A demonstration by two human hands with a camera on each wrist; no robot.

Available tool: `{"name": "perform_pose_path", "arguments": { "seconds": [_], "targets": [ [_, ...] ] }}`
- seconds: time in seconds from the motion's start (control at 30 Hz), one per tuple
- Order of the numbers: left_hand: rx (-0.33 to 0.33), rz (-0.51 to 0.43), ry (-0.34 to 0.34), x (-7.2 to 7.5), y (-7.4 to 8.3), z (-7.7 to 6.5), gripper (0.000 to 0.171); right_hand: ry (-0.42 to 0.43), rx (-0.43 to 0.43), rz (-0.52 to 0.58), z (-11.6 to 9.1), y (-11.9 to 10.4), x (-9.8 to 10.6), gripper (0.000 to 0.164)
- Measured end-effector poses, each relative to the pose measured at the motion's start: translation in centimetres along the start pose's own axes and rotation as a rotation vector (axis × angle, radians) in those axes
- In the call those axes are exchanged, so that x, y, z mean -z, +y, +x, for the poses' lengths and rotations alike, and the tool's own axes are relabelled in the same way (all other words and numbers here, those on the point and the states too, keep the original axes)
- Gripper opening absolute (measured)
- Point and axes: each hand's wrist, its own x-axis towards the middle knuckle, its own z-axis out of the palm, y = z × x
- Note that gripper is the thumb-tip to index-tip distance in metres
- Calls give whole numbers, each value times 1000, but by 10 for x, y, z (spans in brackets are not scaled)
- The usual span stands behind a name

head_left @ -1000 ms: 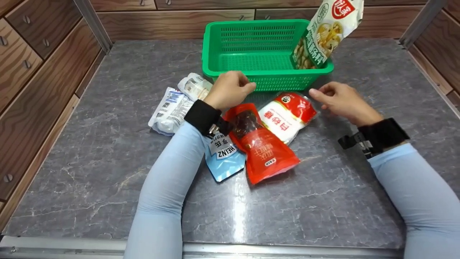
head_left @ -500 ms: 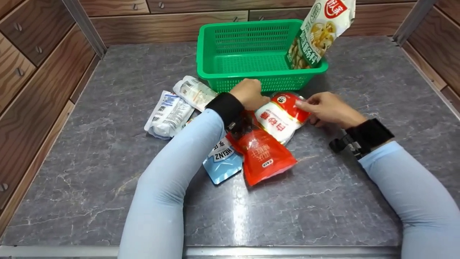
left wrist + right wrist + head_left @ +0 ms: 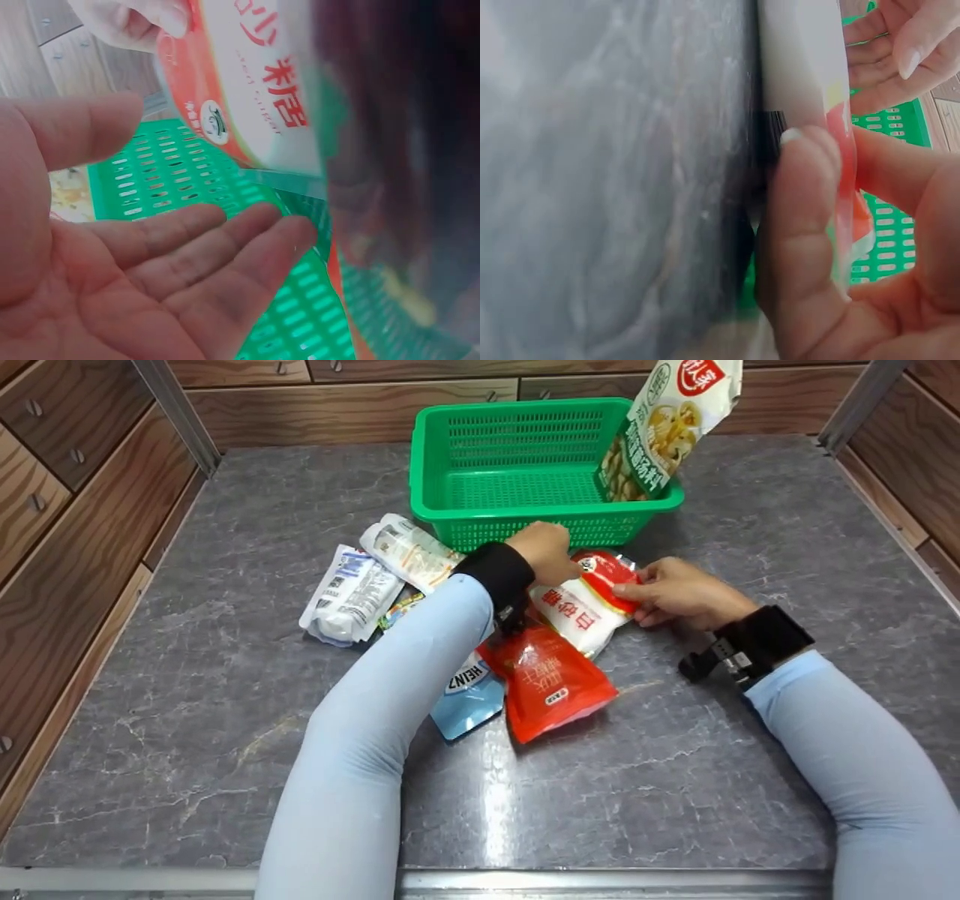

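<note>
A white-and-red bag of white sugar (image 3: 576, 613) lies in front of the green basket (image 3: 517, 515). My right hand (image 3: 679, 594) pinches its right edge, the thumb on the printed face and the fingers tucked behind, as the right wrist view shows. Over the bag's upper left side is my left hand (image 3: 546, 555); in the left wrist view its fingers (image 3: 225, 262) reach out loosely, holding nothing. A red packet (image 3: 555, 679) with a clear window overlaps the sugar bag's lower left. The left wrist hides part of it.
A soup-base packet (image 3: 667, 431) leans upright in the basket's right end. Left of my left arm lie two white packets (image 3: 352, 596). A blue Heinz pouch (image 3: 471, 705) lies partly under the left forearm. Wood-patterned walls (image 3: 337, 416) border the grey tabletop (image 3: 225, 697).
My right hand has moved left and taken the sugar bag's edge between thumb and fingers. My left hand has shifted right, from before the basket to over the bag. The bag's top has tilted slightly.
</note>
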Motion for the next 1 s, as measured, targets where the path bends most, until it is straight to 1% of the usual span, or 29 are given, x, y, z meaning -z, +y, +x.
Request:
{"name": "perform_pose_path", "arguments": {
  "seconds": [0.1,0.17,0.23,0.37,0.53,0.63,0.73,0.93,1.0],
  "targets": [
    [5,46,-38,1,4,4,25,-36,-2,68,-1,-1,2,40],
    [-2,71,-51,1,6,6,23,-59,13,99,-4,-3,2,38],
    [-10,90,-57,0,7,7,22,-71,44,100,-6,-5,3,36],
    [-25,111,-61,-2,7,9,29,-88,96,93,-11,-8,4,34],
    [-45,114,-64,-3,5,11,28,-64,145,76,-16,-11,6,35],
    [-48,116,-71,-3,4,10,32,-34,177,37,-21,-13,8,36],
    [-48,112,-91,-2,4,9,41,-15,196,8,-27,-17,9,36],
    [-82,109,-125,2,6,8,44,-19,232,0,-35,-23,14,34],
    [-84,84,-131,4,6,8,42,-24,242,11,-37,-25,16,33]
  ]
}}
